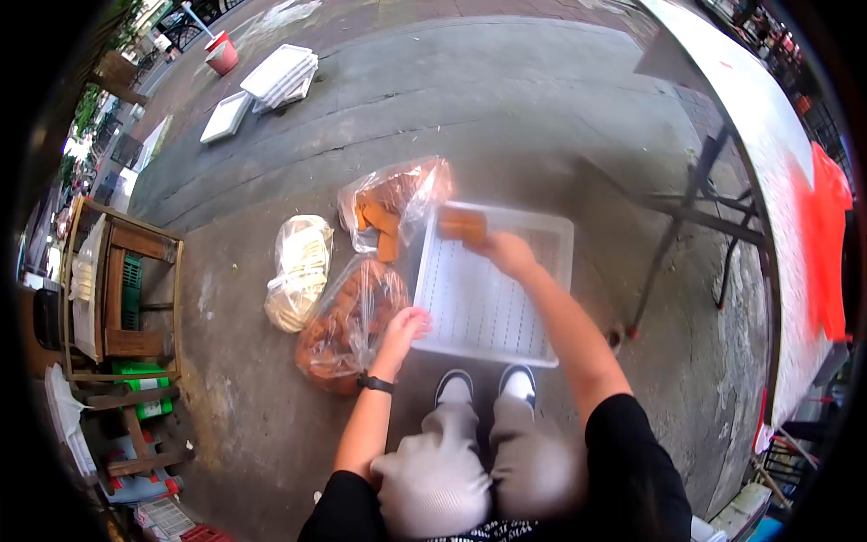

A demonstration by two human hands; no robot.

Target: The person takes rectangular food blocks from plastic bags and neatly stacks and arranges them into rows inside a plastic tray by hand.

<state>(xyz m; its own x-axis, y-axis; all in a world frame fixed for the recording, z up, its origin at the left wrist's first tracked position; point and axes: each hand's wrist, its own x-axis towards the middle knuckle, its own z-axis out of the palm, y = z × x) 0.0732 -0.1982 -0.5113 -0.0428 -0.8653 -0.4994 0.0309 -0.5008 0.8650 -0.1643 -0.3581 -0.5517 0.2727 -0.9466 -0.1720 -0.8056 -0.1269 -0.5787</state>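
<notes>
A shallow white plastic tray [492,348] with a perforated bottom lies on the ground in front of my shoes. My right hand [508,254] is closed on brown blocks [461,224] that look like dried tofu, over the tray's far left corner; motion blurs them. At the tray's near left side, my left hand [408,330] has its fingers on the rim. Next to that hand lies a clear plastic bag of reddish-brown pieces [348,316]. Beyond it, another clear bag [406,185] lies open with orange-brown blocks [377,217] at its mouth.
A bag of pale flat pieces [302,271] lies at left. White trays [280,72] and a red bucket [221,56] are farther off. A wooden stand [135,343] is at left; a table [754,99] with metal legs and a red bag [826,244] is at right.
</notes>
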